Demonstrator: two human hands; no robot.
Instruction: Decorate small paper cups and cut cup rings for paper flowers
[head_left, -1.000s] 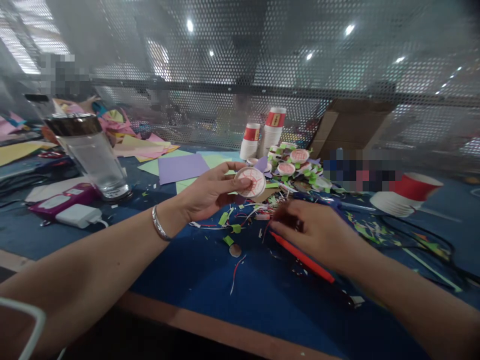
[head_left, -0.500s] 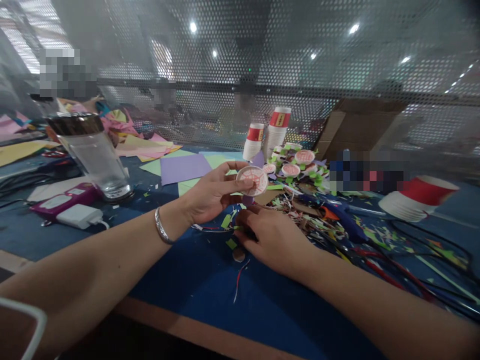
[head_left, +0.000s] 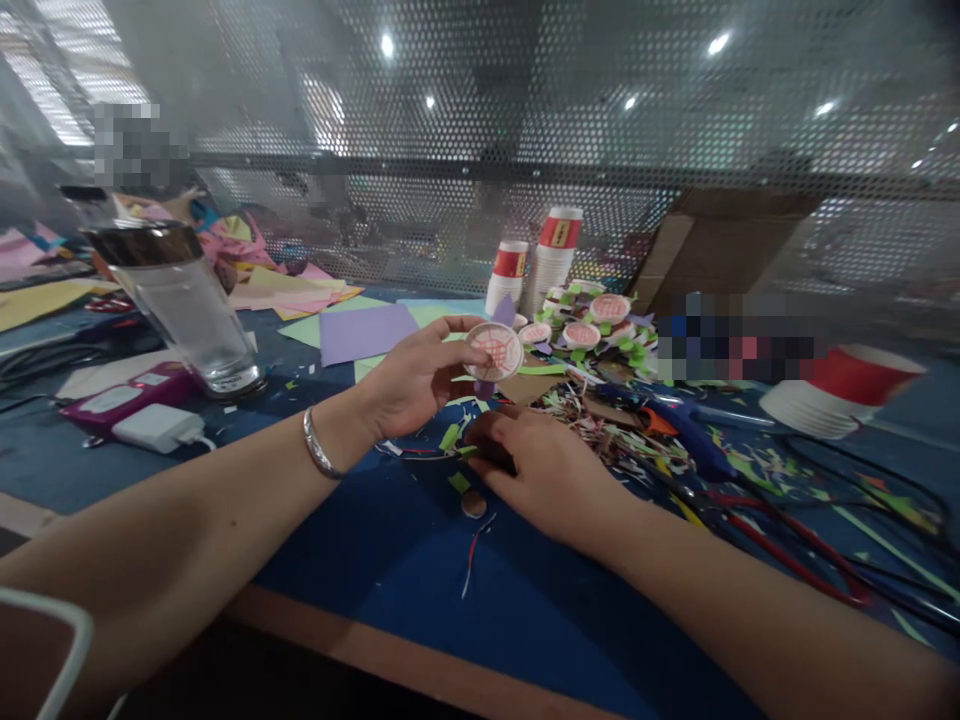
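Left hand [head_left: 416,385], centre frame, pinches the paper disc [head_left: 493,351] by its rim, raised over the blue table [head_left: 390,560]. Right hand [head_left: 551,470] has moved left onto the green scraps [head_left: 450,437] beneath it, fingers curled; any grip is hidden.

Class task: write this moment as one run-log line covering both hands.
left hand: holds red-printed paper disc | right hand: on paper scraps, grip unclear | nearby: glass jar, stacked paper cups
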